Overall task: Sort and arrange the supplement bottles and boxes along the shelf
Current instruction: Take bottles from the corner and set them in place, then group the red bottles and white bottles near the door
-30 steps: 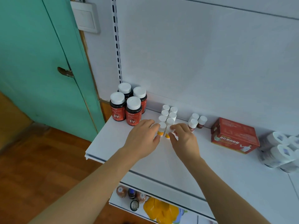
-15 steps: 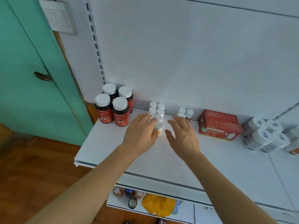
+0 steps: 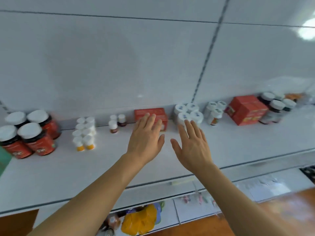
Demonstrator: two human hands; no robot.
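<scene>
Single head-worn wide-angle view: faces forward and down, close over the white shelf (image 3: 238,142), wall panel filling upper frame, lower shelf and floor along bottom edge.

Readable print: only part of a label on the red bottles

At the lower left of the frame, the front two red bottles (image 3: 36,142) with white caps carry white lettering that reads like "Fe", cut short on the left one. Print on the red box (image 3: 150,113) and the red boxes (image 3: 245,109) at upper right is too blurred to read.
</scene>
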